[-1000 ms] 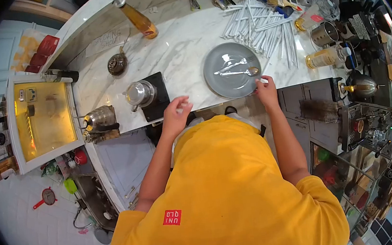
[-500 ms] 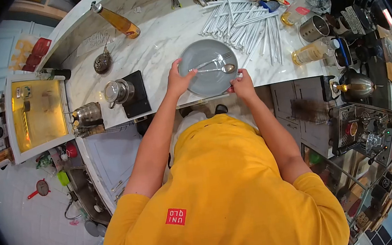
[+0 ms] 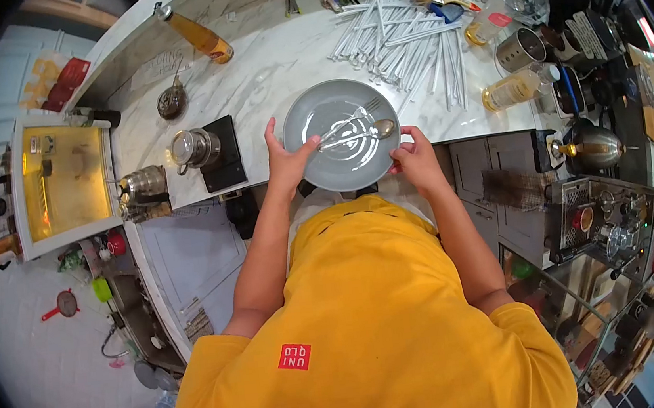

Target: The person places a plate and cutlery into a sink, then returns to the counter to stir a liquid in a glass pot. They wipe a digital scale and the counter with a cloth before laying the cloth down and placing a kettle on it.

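Between my two hands is a grey plate (image 3: 346,172), reaching past the counter's front edge toward my body. A fork (image 3: 350,120) and a spoon (image 3: 381,128) lie on it with their handles toward the left. My left hand (image 3: 289,158) grips the plate's left side, its thumb over the rim by the cutlery handles and one finger sticking up. My right hand (image 3: 416,161) is closed on the right rim, with its lower fingers partly hidden. Beyond the plate, many wrapped straws (image 3: 406,44) are heaped on the marble counter (image 3: 273,66).
At left on the counter stand an amber bottle (image 3: 198,36), a glass pot (image 3: 194,148) and a black scale (image 3: 222,163). To the right are a bottle of yellowish liquid (image 3: 518,88), a metal cup (image 3: 520,50) and an espresso machine (image 3: 608,222).
The plate, with fork and spoon on it, has moved toward my body, from the counter to past its front edge. Both hands have come back with it.
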Demonstrator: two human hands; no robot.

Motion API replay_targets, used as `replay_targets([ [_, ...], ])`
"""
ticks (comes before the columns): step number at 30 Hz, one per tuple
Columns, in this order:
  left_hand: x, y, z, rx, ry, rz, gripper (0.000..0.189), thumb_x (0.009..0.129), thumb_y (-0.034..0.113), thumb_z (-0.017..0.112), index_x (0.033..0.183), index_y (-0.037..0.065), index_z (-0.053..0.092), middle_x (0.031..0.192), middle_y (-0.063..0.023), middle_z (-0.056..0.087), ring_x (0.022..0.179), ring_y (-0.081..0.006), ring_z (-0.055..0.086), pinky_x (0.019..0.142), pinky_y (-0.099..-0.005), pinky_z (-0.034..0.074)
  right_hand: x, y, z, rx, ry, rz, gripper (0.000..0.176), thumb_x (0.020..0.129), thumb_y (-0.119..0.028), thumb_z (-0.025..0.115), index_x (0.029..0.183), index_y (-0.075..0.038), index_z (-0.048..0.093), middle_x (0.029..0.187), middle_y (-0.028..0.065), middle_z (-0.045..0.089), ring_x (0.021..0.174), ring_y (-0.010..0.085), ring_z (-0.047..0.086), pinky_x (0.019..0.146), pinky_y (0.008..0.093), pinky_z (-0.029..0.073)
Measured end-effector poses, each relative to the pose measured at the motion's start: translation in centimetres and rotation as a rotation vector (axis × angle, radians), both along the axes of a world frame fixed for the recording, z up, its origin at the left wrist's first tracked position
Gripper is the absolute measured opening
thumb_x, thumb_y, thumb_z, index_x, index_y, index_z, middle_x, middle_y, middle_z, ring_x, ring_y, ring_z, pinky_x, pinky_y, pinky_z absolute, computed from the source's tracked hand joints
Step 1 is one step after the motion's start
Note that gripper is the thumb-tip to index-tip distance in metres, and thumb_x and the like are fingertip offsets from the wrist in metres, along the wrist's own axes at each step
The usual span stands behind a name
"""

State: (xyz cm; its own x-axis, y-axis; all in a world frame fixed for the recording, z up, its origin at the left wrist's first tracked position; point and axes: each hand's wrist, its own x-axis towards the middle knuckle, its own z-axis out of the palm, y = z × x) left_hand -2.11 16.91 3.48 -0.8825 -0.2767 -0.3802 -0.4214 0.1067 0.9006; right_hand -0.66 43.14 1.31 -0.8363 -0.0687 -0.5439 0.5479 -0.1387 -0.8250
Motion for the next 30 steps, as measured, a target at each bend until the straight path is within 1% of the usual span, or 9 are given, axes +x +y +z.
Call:
replay_targets([
  [1,0.2,-0.1,0.3,0.086,0.010,0.007,0.097,0.078,0.015,0.087,0.155,0.008,0.027,0.139,-0.0214,0.054,0.124,-0.0269,0.058,0.103,-0.0397,0.050,0.1,0.0,0.9,0.009,-0.002,0.008,0.043,0.089,0.005,0.058,0.130,0.000,0.045,0.081,0.0105,0.066,0.061,0.0164,0.063,0.058,0.0293,0.054],
  [5,2.0,-1.0,0.5,0.209,0.061,-0.029,0.082,0.079,0.011,0.085,0.147,0.002,0.038,0.129,-0.0163,0.061,0.117,-0.0228,0.061,0.099,-0.0366,0.052,0.3,0.1,2.1,0.053,0.031,0.092,0.043,0.089,0.004,0.058,0.130,0.001,0.046,0.080,0.0092,0.065,0.061,0.0151,0.062,0.058,0.0284,0.053],
  [7,2.9,-1.1,1.9,0.261,0.048,-0.028,0.073,0.080,0.009,0.085,0.141,0.000,0.045,0.125,-0.0141,0.064,0.114,-0.0211,0.062,0.098,-0.0356,0.052,0.4,0.0,2.4,0.041,0.048,0.121,0.043,0.090,0.004,0.057,0.132,0.001,0.045,0.079,0.0075,0.064,0.061,0.0141,0.061,0.058,0.0276,0.052],
  [10,4.7,-1.6,1.4,0.234,0.113,0.027,0.064,0.079,0.006,0.085,0.133,0.000,0.051,0.120,-0.0117,0.066,0.109,-0.0190,0.064,0.096,-0.0342,0.052,0.3,-0.6,3.7,0.038,0.060,0.161,0.044,0.090,0.004,0.057,0.133,0.001,0.046,0.078,0.0051,0.063,0.063,0.0128,0.060,0.058,0.0279,0.052],
  [19,10.8,-5.1,0.9,0.205,0.164,0.209,0.065,0.075,0.002,0.086,0.131,0.000,0.053,0.120,-0.0113,0.066,0.108,-0.0182,0.064,0.095,-0.0336,0.052,1.8,-4.9,5.0,0.055,0.116,0.349,0.041,0.093,0.002,0.057,0.132,-0.001,0.047,0.078,0.0045,0.062,0.065,0.0128,0.060,0.061,0.0279,0.052],
  [22,13.0,-7.1,1.0,0.209,0.178,0.288,0.065,0.074,0.002,0.086,0.131,0.000,0.053,0.120,-0.0115,0.066,0.108,-0.0186,0.064,0.095,-0.0339,0.052,2.7,-7.4,5.1,0.074,0.141,0.413,0.040,0.093,0.002,0.057,0.132,-0.001,0.047,0.079,0.0050,0.062,0.065,0.0132,0.060,0.061,0.0280,0.052],
  [25,15.5,-9.5,1.6,0.173,0.164,0.347,0.065,0.074,0.001,0.085,0.130,0.001,0.054,0.120,-0.0110,0.066,0.108,-0.0188,0.064,0.095,-0.0340,0.053,3.6,-10.6,5.7,0.056,0.123,0.461,0.042,0.093,0.004,0.057,0.133,-0.004,0.047,0.080,0.0023,0.062,0.065,0.0112,0.059,0.059,0.0262,0.052],
  [28,18.1,-12.3,1.5,0.125,0.185,0.383,0.064,0.074,0.000,0.085,0.130,0.001,0.053,0.120,-0.0107,0.066,0.108,-0.0191,0.064,0.095,-0.0344,0.053,4.5,-13.9,6.2,0.055,0.141,0.537,0.042,0.093,0.004,0.057,0.133,-0.004,0.046,0.081,0.0032,0.063,0.065,0.0115,0.059,0.060,0.0263,0.051],
  [30,19.8,-13.9,2.0,0.182,0.184,0.442,0.064,0.074,-0.001,0.085,0.130,0.001,0.053,0.120,-0.0107,0.066,0.108,-0.0191,0.064,0.095,-0.0344,0.053,5.4,-16.3,6.9,0.055,0.132,0.557,0.043,0.093,0.004,0.057,0.134,-0.004,0.046,0.081,0.0037,0.063,0.065,0.0115,0.059,0.059,0.0264,0.051],
])
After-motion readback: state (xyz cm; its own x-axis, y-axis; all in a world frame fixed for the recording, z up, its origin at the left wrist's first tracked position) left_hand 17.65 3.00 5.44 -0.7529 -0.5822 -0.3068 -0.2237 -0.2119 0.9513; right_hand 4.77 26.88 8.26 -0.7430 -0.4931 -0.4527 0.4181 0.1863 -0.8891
